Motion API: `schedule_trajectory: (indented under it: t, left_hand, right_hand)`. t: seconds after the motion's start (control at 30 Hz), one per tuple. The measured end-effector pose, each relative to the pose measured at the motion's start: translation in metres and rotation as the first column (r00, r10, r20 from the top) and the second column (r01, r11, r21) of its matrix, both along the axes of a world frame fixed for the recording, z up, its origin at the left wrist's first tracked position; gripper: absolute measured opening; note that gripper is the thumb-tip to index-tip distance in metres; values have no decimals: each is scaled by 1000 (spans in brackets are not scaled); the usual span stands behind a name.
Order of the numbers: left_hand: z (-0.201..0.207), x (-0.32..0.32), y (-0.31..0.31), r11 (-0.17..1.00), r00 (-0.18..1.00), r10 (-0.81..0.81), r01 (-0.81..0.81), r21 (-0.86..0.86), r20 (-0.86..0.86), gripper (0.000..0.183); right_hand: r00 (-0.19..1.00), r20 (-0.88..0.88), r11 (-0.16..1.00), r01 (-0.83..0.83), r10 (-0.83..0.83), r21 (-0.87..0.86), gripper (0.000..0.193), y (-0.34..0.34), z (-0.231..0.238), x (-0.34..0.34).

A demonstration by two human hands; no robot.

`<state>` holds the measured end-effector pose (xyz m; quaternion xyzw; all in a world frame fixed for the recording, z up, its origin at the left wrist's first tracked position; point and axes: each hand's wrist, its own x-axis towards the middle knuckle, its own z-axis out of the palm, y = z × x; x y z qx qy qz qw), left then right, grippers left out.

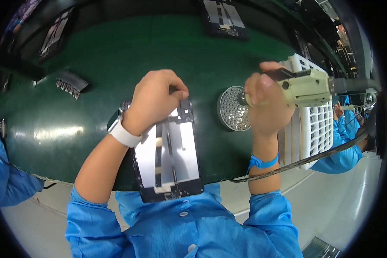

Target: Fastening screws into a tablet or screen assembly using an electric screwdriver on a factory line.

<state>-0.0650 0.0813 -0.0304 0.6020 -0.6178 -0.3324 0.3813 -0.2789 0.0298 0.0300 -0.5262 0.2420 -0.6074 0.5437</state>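
My right hand (266, 96) is wrapped round a pale green electric screwdriver (310, 88), which lies sideways. Its tip end points at a round metal dish (233, 112) with a dotted surface that looks full of small screws; whether it touches them I cannot tell. An opened tablet (187, 148) with bare silver inner plates and a black frame lies in front of me, its near end over the table edge. Over its far end is my left hand (159, 92), fingers closed in a pinch. Something dark shows between thumb and forefinger, too hidden to name.
White grid trays (316, 124) are stacked right of the dish. The screwdriver's cable (307, 160) loops past my right forearm. A black brush (72, 84) lies at the left. More opened tablets (225, 19) sit at the back. Co-workers' blue sleeves (337, 150) show at both sides.
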Motion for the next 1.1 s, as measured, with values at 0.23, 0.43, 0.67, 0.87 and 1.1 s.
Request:
schedule_trajectory:
  t: [0.23, 0.43, 0.67, 0.87, 1.1]
  left_hand:
    - [-2, 0, 20, 997, 997, 65, -63, 50, -36, 7]
    - [-3, -1, 22, 996, 996, 83, -82, 36, -41, 4]
    - [-4, -2, 22, 996, 994, 91, -91, 2, -52, 4]
    - [-5, -2, 22, 996, 996, 84, -85, -32, -20, 5]
    - [-2, -3, 20, 998, 998, 61, -61, 19, -16, 5]
  right_hand:
    - [992, 24, 976, -125, 122, 181, 12, 20, -1, 63]
    - [986, -38, 967, -152, 164, 205, 10, 23, -20, 73]
    - [982, -48, 972, -171, 181, 160, 8, 21, -25, 72]
    - [976, -87, 971, -183, 198, 152, 9, 23, -26, 72]
    - [979, -81, 976, -175, 187, 132, 14, 22, -31, 67]
